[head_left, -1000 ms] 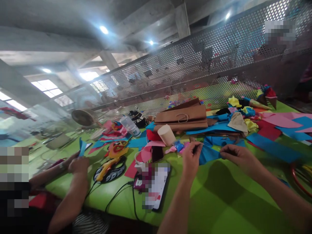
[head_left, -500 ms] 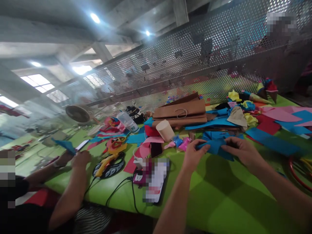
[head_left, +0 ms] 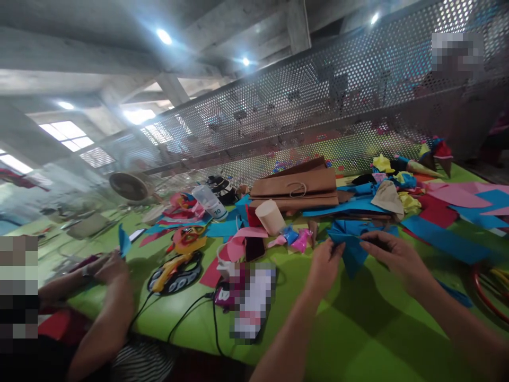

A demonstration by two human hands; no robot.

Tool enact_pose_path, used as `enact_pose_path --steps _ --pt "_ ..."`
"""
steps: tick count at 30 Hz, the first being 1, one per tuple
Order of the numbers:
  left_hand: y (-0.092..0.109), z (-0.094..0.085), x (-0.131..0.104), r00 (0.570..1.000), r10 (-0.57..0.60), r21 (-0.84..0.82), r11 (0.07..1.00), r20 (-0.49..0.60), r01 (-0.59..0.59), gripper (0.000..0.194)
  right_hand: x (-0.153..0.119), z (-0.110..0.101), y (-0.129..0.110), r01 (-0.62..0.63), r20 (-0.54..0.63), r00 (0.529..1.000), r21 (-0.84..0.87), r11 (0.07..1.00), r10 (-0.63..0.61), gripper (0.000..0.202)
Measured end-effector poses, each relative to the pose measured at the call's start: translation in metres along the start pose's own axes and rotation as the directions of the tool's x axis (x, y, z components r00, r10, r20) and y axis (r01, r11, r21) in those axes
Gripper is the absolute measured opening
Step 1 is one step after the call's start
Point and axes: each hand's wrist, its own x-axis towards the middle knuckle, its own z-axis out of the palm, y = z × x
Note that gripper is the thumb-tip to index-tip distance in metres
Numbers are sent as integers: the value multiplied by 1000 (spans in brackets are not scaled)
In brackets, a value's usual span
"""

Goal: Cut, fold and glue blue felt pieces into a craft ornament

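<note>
A folded piece of blue paper [head_left: 353, 256] is held up over the green table [head_left: 318, 339], with a pointed end hanging down. My left hand [head_left: 326, 265] is closed on its left edge, thumb and fingers pinched together. On the other side my right hand [head_left: 392, 256] pinches its right edge between thumb and forefinger. Just behind the hands lie more blue sheets, partly hidden by the held piece. Left of my left hand sit small shiny packets, a pink one [head_left: 301, 240] and a blue one, near a cream-coloured cylinder [head_left: 270, 216].
A glue gun [head_left: 167, 276] lies on a black stand to the left. A phone [head_left: 254, 302] and cables lie nearer. Brown folded sheets [head_left: 294, 188] stand before a perforated metal screen. Coloured sheets [head_left: 445, 241] spread right. At left, a co-worker's hands [head_left: 111, 268] hold blue paper.
The blue paper has turned, so its point now hangs lower between my hands. My left hand has shifted slightly right. The co-worker's blue paper now stands more upright.
</note>
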Motion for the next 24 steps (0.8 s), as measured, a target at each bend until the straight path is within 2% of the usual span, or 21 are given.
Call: enact_pose_path --steps 2,5,12,18,24 --pt "-2 1 -2 1000 -6 53 999 4 6 30 2 -2 -1 15 0 1000 -26 1000 -15 45" --pt "-2 4 -5 1000 -23 39 999 11 22 30 4 -1 1 17 -24 1000 -41 999 -18 46" --pt "-3 9 -6 999 17 64 998 35 -19 22 3 4 7 19 -69 997 -27 999 -21 44" --pt "-2 1 -3 999 -11 97 995 37 7 22 3 2 1 -25 30 999 -39 999 26 47" --pt "-6 3 -1 996 -47 -24 999 76 49 22 5 1 6 22 -6 1000 -68 997 -23 49"
